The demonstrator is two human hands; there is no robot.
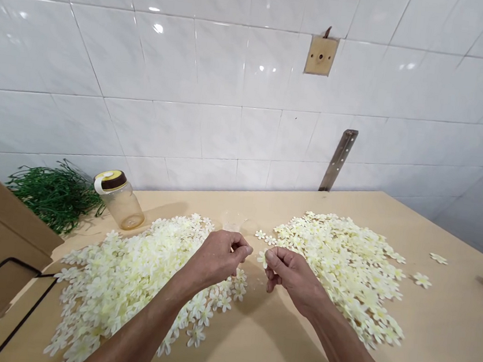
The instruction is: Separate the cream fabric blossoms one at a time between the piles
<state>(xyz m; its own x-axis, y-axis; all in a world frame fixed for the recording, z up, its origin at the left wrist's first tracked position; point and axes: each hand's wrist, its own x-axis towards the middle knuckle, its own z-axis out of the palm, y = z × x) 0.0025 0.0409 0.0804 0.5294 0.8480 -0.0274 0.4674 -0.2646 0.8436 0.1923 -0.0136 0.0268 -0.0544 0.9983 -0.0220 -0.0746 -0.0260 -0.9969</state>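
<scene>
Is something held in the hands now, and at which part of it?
The right hand pinches a small cream flower by its edge, between thumb and fingertips. The left hand is closed as if pinching; what it holds cannot be told.

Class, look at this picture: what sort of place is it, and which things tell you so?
Probably a small craft workshop: piles of white artificial flowers cover a plain worktable, green stems lie beside, against a tiled wall.
</scene>
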